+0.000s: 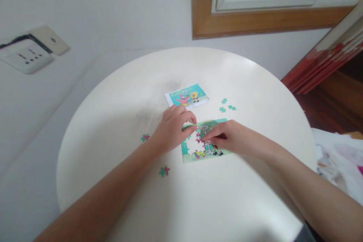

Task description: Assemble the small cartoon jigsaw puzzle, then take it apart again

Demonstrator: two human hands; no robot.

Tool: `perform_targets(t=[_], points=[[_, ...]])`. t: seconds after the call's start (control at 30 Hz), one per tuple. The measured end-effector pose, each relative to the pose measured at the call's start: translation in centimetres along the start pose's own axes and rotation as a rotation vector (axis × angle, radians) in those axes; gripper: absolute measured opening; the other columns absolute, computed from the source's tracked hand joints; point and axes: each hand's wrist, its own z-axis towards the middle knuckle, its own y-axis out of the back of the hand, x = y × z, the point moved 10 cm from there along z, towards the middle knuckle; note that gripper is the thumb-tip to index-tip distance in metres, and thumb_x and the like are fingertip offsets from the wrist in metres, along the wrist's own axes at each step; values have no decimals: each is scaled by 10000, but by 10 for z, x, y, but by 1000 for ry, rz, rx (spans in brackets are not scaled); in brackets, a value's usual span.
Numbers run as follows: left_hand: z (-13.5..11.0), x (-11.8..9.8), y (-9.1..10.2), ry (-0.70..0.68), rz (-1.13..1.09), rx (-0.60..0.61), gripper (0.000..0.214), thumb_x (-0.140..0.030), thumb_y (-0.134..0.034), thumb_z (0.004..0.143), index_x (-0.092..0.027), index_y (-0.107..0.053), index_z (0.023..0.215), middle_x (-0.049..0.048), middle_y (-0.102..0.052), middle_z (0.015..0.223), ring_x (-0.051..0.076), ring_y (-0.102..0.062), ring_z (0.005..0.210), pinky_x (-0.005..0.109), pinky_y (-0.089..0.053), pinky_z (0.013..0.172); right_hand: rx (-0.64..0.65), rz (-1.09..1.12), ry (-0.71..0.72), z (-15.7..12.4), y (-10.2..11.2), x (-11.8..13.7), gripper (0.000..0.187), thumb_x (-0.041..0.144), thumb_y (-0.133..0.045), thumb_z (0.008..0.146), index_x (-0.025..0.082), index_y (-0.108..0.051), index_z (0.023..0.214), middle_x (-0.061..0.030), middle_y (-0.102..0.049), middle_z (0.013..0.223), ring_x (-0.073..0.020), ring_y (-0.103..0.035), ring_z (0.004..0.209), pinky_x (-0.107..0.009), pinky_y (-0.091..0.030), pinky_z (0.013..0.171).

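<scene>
A partly filled jigsaw puzzle (185, 157) lies on the table, with a white gap left of its middle. Over its upper left edge, my left hand (177, 124) has thumb and index finger curled together in a pinch; what lies between the tips is too small to make out. From the right, my right hand (227, 136) reaches across the puzzle, its fingertips pinched at a small pink puzzle piece (199, 137) beside the gap. Both hands cover parts of the puzzle. Behind them lies a reference picture (188, 95) with cartoon figures.
Several loose puzzle pieces (222, 109) lie to the right, behind my right hand. Another loose piece (145, 137) is left of my left hand, and a green and pink piece (164, 171) lies nearer me. The round white table (113, 94) stands against a wall below a window.
</scene>
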Motion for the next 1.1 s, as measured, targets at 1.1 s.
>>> perform_targets(t=[1.1], points=[[-20,50,71,54,-78,94,259,-389,-505,898,-236,-713,926,20,-688,900,155,-607,790,256,-459,742,-321,-205,-19,0,60,-26,262,282,-540,854,219,-754,991,-45,-701,879,-144,-571,705,-272,-440,655]])
